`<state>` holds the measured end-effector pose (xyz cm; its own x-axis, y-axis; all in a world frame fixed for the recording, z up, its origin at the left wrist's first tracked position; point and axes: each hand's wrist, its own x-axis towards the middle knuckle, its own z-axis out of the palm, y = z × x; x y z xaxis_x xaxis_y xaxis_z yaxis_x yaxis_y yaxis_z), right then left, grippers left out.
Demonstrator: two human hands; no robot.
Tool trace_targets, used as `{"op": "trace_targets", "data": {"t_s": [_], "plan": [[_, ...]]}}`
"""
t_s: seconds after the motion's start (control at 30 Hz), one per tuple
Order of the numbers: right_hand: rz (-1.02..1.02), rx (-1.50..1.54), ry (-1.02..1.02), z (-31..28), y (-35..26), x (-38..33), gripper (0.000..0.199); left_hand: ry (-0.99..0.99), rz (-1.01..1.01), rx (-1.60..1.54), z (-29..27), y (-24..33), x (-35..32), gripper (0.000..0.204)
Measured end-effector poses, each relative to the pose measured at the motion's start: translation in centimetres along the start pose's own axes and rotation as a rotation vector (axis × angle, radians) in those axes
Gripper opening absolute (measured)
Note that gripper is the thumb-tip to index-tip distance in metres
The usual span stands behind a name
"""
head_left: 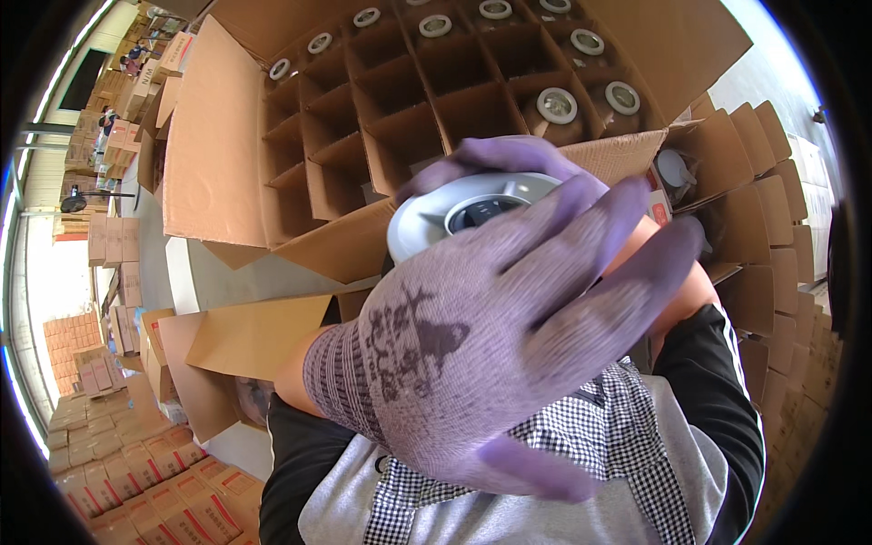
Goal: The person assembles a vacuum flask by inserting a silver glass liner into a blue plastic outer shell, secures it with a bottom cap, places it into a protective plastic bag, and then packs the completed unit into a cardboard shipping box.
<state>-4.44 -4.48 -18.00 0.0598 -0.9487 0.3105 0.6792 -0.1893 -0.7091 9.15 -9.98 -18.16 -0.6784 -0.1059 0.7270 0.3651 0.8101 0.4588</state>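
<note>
My left hand [472, 345], in a purple-grey knit glove with dark print on its back, is nearest to view. Its fingers are stretched out and spread towards the right, slightly blurred. Just beyond it is a light grey round piece [418, 227] with a raised ring and a dark centre. Gloved in the same purple, my right hand [518, 153] curls round the far side of that piece; much of this hand is hidden behind the left. In front of both hands stands an open divided carton [213, 163], holding several glass containers [556, 107] with pale ring tops.
Below the large carton at the left, an open carton [245, 341] has its flaps raised. On the right stand several opened cartons [718, 150], one with a bagged item inside. Stacked closed cartons [173, 495] fill the lower left. People and more boxes appear far off.
</note>
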Motion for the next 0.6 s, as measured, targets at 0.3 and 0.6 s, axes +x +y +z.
{"op": "trace_targets", "data": {"t_s": [0.3, 0.6], "plan": [[0.251, -0.079, 0.369, -7.9, -0.2, 7.9, 0.057, 0.413, -1.003, -0.316, -9.8, -5.5, 0.4, 0.04], [-0.442, -1.849, -0.165, -9.9, 2.0, 6.2, 0.058, 0.82, -1.0, -0.363, -1.6, -7.4, -2.5, 0.025]]}}
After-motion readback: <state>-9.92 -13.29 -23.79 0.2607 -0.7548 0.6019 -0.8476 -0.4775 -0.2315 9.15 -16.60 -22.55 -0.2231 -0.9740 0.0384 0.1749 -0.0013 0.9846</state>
